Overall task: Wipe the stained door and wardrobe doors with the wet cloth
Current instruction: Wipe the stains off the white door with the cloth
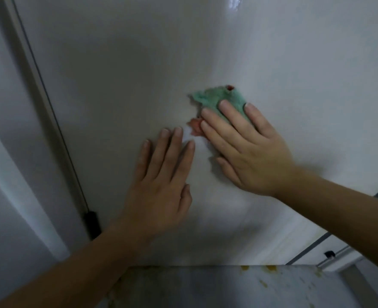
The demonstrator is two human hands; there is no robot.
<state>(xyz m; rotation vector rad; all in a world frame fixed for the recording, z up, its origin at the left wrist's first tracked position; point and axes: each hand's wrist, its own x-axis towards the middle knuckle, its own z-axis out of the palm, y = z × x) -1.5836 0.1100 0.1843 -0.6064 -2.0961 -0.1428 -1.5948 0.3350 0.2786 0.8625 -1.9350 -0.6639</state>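
Observation:
A glossy white door fills the view. My right hand presses a green cloth with pink-red patches flat against it, fingers straight and spread; most of the cloth lies hidden beneath the palm. My left hand rests flat on the door just left of the cloth, fingers straight, holding nothing. No stain shows on the door surface around the hands.
A dark gap and door frame run down the left, with a black hinge near the bottom. Below the door, the grey floor has yellow spots. More white panels with dark edges stand at the lower right.

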